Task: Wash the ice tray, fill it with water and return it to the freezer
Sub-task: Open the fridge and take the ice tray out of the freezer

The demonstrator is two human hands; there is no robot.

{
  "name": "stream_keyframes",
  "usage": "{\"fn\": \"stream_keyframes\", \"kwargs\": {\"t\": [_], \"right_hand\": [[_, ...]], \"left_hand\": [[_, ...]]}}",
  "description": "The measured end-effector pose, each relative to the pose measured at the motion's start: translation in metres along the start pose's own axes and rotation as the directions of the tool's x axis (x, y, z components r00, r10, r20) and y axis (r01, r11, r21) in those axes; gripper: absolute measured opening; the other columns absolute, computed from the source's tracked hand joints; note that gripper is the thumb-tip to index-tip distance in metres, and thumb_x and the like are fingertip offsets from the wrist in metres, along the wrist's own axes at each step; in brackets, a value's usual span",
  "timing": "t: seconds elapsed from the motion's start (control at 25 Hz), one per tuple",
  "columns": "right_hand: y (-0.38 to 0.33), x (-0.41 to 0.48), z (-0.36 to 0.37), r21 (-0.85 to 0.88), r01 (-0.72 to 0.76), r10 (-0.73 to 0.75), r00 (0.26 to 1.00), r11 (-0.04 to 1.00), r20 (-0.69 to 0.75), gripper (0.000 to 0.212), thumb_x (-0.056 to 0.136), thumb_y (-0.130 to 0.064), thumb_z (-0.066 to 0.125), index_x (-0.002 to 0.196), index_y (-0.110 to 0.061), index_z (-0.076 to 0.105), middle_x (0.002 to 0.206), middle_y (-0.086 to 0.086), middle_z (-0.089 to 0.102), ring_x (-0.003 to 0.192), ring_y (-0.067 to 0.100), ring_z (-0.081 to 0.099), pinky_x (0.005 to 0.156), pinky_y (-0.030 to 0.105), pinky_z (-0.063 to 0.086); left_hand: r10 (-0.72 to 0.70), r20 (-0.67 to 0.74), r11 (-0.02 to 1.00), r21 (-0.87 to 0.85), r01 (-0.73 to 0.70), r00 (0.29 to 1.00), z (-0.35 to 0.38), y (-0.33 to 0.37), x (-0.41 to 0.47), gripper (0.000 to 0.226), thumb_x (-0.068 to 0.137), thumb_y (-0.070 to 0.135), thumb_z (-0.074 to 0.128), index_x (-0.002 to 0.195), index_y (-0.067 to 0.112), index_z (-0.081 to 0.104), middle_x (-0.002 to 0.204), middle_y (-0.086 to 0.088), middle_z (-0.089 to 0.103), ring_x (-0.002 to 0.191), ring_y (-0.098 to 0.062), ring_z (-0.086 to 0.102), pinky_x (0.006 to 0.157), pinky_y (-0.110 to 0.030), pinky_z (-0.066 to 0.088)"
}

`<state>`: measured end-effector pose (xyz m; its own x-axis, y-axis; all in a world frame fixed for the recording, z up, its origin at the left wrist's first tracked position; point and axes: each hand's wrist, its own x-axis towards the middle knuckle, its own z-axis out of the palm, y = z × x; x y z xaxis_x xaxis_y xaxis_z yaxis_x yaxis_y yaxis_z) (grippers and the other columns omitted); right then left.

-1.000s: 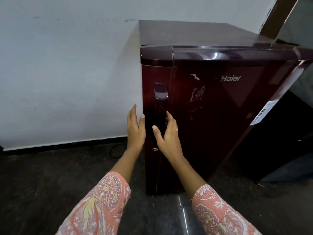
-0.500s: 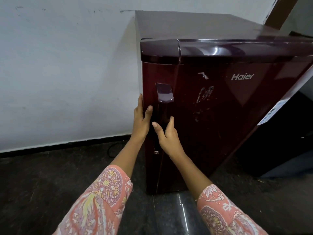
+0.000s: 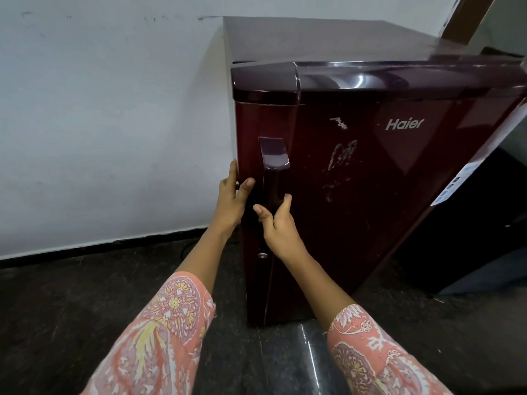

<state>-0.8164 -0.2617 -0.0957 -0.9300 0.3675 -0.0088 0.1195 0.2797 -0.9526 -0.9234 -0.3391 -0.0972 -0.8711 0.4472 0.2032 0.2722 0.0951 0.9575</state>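
Observation:
A small dark red fridge [image 3: 370, 172] stands against the white wall, its door closed. A vertical handle [image 3: 273, 178] runs down the door's left side. My right hand [image 3: 278, 223] curls around the lower part of that handle, fingers hooked behind it. My left hand [image 3: 231, 201] lies flat on the fridge's left front edge, thumb on the door and fingers around the corner. No ice tray is in view.
A keyhole [image 3: 262, 255] sits below the handle. A black unit [image 3: 470, 238] stands right of the fridge. A dark cable [image 3: 188, 246] lies on the dark stone floor [image 3: 71, 303] by the wall's black skirting.
Both hands moved up and forward to the fridge. The right hand went from open near the door to curled on the handle; the left came to rest on the fridge's edge.

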Motion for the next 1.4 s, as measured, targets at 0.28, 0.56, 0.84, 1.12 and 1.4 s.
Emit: {"fn": "stream_keyframes", "kwargs": {"t": [0.28,0.56,0.84,1.12,1.4], "right_hand": [[-0.005,-0.044,-0.018,-0.018,0.018,-0.018,1.0,1.0,0.026,0.069,0.095,-0.033,0.045,0.143,-0.004,0.005,0.131,0.013,0.051,0.121,0.018,0.049,0.082,0.005,0.035],[0.008,-0.12,-0.048,0.045,0.077,-0.077,0.997,0.996,0.0,0.031,0.094,-0.032,0.049,0.114,-0.031,0.026,0.113,-0.001,0.056,0.105,0.012,0.057,0.075,0.008,0.043],[0.037,-0.204,-0.093,0.052,0.126,-0.118,0.985,0.991,-0.127,0.021,0.094,-0.024,0.05,0.109,-0.018,0.037,0.097,-0.001,0.06,0.09,0.011,0.059,0.069,0.008,0.044],[0.065,-0.277,-0.157,0.015,0.136,-0.13,0.966,0.991,-0.222,0.034,0.094,-0.028,0.047,0.126,-0.02,0.035,0.116,0.0,0.057,0.111,0.015,0.056,0.09,0.019,0.045],[0.078,-0.338,-0.218,0.025,0.08,-0.066,0.935,0.996,-0.348,0.052,0.091,-0.045,0.037,0.136,-0.02,0.035,0.123,-0.008,0.056,0.11,-0.007,0.053,0.091,0.011,0.044]], "left_hand": [[-0.129,-0.026,0.991,-0.048,0.127,0.991,0.005,-0.003,-0.039,0.08,0.068,0.075,0.057,0.137,0.04,0.035,0.13,-0.01,0.049,0.12,-0.023,0.051,0.098,-0.048,0.046],[-0.178,0.058,0.983,-0.039,0.181,0.982,0.019,0.023,-0.111,0.092,0.061,0.066,0.074,0.139,0.05,0.026,0.13,-0.013,0.043,0.12,-0.028,0.05,0.099,-0.051,0.044],[-0.281,0.209,0.956,-0.027,0.293,0.937,0.044,0.061,-0.204,0.087,0.055,0.048,0.082,0.133,0.036,0.046,0.124,-0.008,0.048,0.107,-0.017,0.056,0.084,-0.031,0.052],[-0.342,0.26,0.928,-0.057,0.368,0.903,0.102,0.099,-0.271,0.063,0.079,-0.002,0.065,0.129,0.027,0.04,0.087,0.002,0.061,0.071,0.0,0.066,0.063,-0.018,0.056],[-0.197,0.212,0.979,-0.008,0.203,0.957,0.174,0.115,-0.329,0.024,0.075,0.008,0.072,0.098,0.008,0.068,0.093,-0.016,0.058,0.083,-0.013,0.068,0.064,-0.025,0.058]]}}
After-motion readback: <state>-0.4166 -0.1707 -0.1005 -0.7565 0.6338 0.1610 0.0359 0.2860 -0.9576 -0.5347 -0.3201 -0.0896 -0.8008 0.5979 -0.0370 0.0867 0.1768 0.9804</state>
